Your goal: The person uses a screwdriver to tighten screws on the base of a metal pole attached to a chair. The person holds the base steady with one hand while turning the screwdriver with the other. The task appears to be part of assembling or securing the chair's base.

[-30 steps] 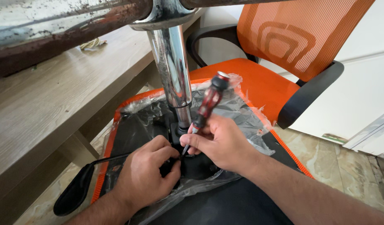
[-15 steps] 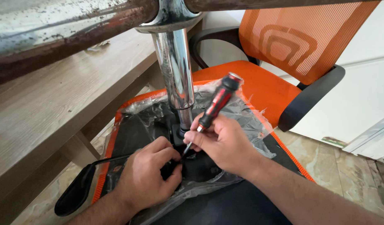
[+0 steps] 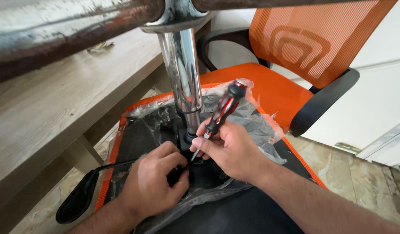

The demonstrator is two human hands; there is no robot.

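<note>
Both hands meet low in the head view, on the underside of an overturned chair seat. Right hand [image 3: 228, 149] grips a screwdriver with a red-and-black ribbed handle [image 3: 224, 108], fingers wrapped around the lower part of the handle, thumb along it; the short metal shaft runs down and left from the fist, and its tip is lost in the dark hollow between the two hands, so what it touches cannot be made out. Left hand [image 3: 154, 182] is curled, fingers bent down onto the black mechanism plate [image 3: 185, 141] at the foot of the column; whether it pinches a small part there or only presses is hidden by the knuckles.

Just above the hands rises a shiny chromed steel column [image 3: 182, 73], smooth and round, narrowing to a thinner rod where it enters the plate. Its top joins rusty, flaking metal base arms [image 3: 70, 30] that run out of frame at the upper edge. The screwdriver handle leans up and right, just beside the column without touching it.

Crinkled clear plastic wrap [image 3: 256, 125] covers the black seat underside with its orange fabric edge [image 3: 111, 160]. A black lever with a flat paddle end [image 3: 78, 201] sticks out left, near the left wrist. Behind stand an orange mesh-backed office chair [image 3: 304, 47], partly cut off, and a pale wooden bench [image 3: 57, 108].
</note>
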